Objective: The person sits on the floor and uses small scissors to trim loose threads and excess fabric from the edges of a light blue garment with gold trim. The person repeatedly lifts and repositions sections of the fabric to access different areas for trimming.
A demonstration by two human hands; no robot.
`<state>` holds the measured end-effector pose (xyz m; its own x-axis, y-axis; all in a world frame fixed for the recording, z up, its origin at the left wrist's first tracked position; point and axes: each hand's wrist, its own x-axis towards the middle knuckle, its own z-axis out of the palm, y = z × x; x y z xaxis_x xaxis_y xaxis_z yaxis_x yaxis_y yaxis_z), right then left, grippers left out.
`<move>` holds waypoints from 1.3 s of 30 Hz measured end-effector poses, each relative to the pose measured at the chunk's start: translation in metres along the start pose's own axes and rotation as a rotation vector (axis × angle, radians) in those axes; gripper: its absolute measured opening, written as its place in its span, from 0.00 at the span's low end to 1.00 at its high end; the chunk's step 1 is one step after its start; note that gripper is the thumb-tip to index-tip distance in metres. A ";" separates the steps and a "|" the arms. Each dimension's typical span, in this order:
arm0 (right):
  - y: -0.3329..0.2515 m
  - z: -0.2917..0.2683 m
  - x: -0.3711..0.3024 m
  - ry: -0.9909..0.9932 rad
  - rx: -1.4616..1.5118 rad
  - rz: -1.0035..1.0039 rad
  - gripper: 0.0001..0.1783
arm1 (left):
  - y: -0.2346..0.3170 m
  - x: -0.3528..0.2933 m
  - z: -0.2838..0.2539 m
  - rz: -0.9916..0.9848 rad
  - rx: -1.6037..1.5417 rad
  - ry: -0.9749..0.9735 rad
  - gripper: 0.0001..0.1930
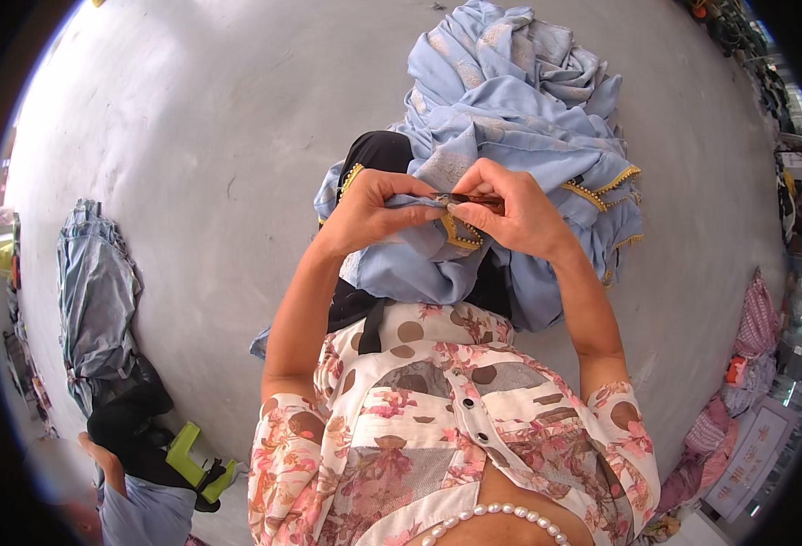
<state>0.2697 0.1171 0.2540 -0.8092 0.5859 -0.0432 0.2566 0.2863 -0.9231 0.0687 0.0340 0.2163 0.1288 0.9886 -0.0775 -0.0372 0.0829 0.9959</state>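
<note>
A large heap of light blue fabric (528,118) with pale lace-like patches spreads from my lap onto the grey floor ahead. Yellow-gold beaded trim (462,241) edges parts of it. My left hand (374,214) pinches a fold of this fabric between thumb and fingers. Close against it, my right hand (524,214) is closed around small dark-and-brown thread snips (474,198), partly hidden by the fingers. Their tip meets the fabric at my left fingertips. Another trimmed edge (592,194) lies beyond my right hand.
Grey-blue denim-like cloth (99,291) lies on the floor at left. Below it sits another person (146,505) beside a lime-green stool or frame (185,453). Pink checked cloth (758,318) and a pale printed box (749,460) stand along the right side.
</note>
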 end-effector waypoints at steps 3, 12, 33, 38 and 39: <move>-0.001 0.001 0.001 -0.012 -0.040 -0.002 0.13 | 0.002 0.002 -0.001 0.021 0.031 -0.050 0.10; 0.003 0.009 -0.001 0.009 0.095 0.048 0.13 | 0.000 0.000 -0.002 0.022 0.014 -0.076 0.10; 0.014 0.008 -0.006 0.046 0.243 0.085 0.12 | 0.000 -0.001 -0.007 -0.016 -0.015 -0.093 0.08; 0.004 0.009 -0.003 -0.011 0.083 0.090 0.12 | -0.006 0.003 -0.007 -0.007 0.073 -0.135 0.08; 0.002 0.008 -0.002 -0.016 0.053 0.100 0.11 | -0.006 0.004 -0.005 -0.003 0.086 -0.139 0.08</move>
<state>0.2678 0.1099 0.2492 -0.7894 0.5973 -0.1420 0.3086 0.1861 -0.9328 0.0639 0.0379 0.2102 0.2653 0.9609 -0.0791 0.0475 0.0689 0.9965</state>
